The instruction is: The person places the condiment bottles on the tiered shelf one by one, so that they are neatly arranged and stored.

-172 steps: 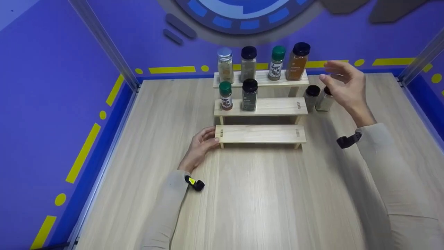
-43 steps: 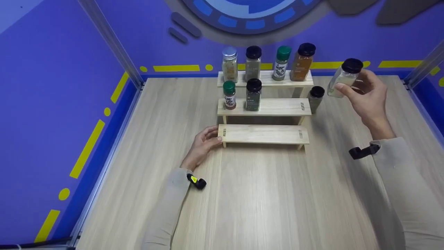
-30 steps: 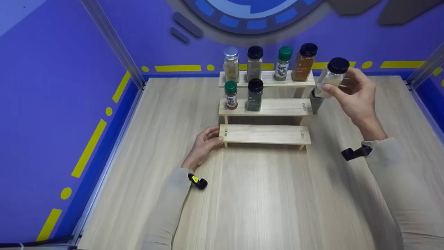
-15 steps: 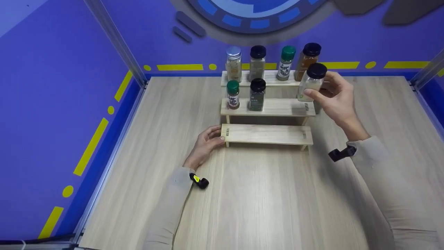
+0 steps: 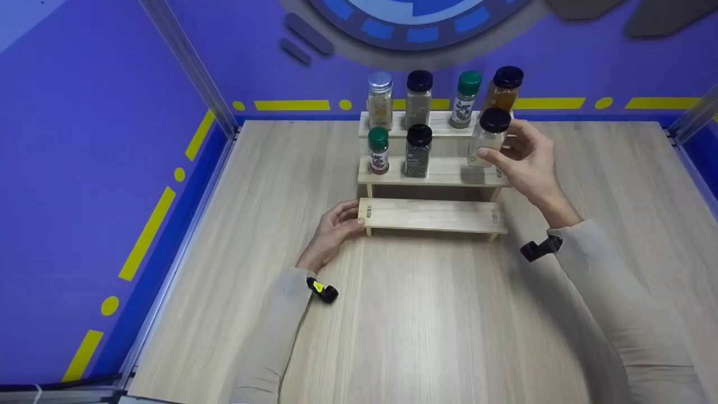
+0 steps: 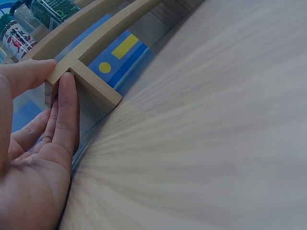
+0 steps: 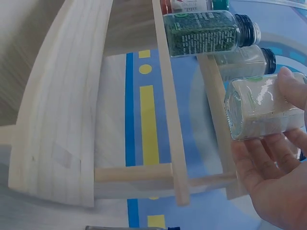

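In the head view my right hand (image 5: 530,163) holds a clear spice jar (image 5: 487,139) with a black lid and pale contents, thumb in front and fingers behind. The jar is slightly tilted over the right end of the middle shelf of a three-step wooden spice rack (image 5: 432,215). In the right wrist view its glass base (image 7: 235,110) stands apart from the shelf edge. My left hand (image 5: 331,233) pinches the left end of the lowest shelf; the left wrist view shows the thumb on top and a finger below.
On the middle shelf stand a small green-lidded jar (image 5: 378,152) and a dark herb jar (image 5: 417,154). The back shelf bears a silver-lidded jar (image 5: 380,104), a black-lidded jar (image 5: 419,104), a green-lidded jar (image 5: 463,104) and an orange-brown spice jar (image 5: 505,95). A wall (image 5: 617,73) rises behind.
My right hand has picked up the pale jar from beside the rack and carried it left, over the middle shelf. My left hand stays at the lowest shelf's end.
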`<state>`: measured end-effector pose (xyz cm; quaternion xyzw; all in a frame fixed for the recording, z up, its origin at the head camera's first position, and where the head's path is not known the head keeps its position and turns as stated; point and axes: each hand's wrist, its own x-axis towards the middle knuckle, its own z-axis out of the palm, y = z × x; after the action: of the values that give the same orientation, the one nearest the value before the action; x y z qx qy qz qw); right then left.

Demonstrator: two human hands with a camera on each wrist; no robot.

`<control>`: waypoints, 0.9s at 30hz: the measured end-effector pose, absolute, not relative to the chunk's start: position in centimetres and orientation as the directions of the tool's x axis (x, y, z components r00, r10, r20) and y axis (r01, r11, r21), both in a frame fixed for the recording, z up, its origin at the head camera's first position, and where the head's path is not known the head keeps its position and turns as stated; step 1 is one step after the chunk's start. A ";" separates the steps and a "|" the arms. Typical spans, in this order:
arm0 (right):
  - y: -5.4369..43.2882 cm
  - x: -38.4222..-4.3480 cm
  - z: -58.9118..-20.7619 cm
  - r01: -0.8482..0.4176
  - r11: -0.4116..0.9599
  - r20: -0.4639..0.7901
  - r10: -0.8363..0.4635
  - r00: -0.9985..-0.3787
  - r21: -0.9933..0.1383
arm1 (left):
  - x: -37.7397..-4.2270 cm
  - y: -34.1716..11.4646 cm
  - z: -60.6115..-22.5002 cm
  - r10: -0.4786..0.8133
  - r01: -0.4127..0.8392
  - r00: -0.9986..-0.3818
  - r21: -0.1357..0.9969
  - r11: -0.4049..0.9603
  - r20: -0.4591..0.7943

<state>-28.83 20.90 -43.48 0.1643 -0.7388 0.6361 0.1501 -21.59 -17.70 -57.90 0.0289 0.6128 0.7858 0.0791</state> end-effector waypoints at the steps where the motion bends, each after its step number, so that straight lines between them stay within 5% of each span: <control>1: 20.8 -28.8 -43.5 -0.432 0.139 0.428 -0.055 -0.902 -0.891 | -21.6 -17.7 -57.9 0.159 -0.088 -0.986 0.967 -0.237 -0.050; 27: 19.2 -29.5 -46.2 -0.409 0.181 0.391 -0.125 -0.912 -0.895 | -21.6 -17.8 -57.9 0.167 -0.094 -0.984 0.973 -0.209 -0.059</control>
<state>-29.48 19.24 -46.16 0.1758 -0.7596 0.6155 0.1153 -21.55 -17.80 -57.91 0.0294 0.6234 0.7768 0.0841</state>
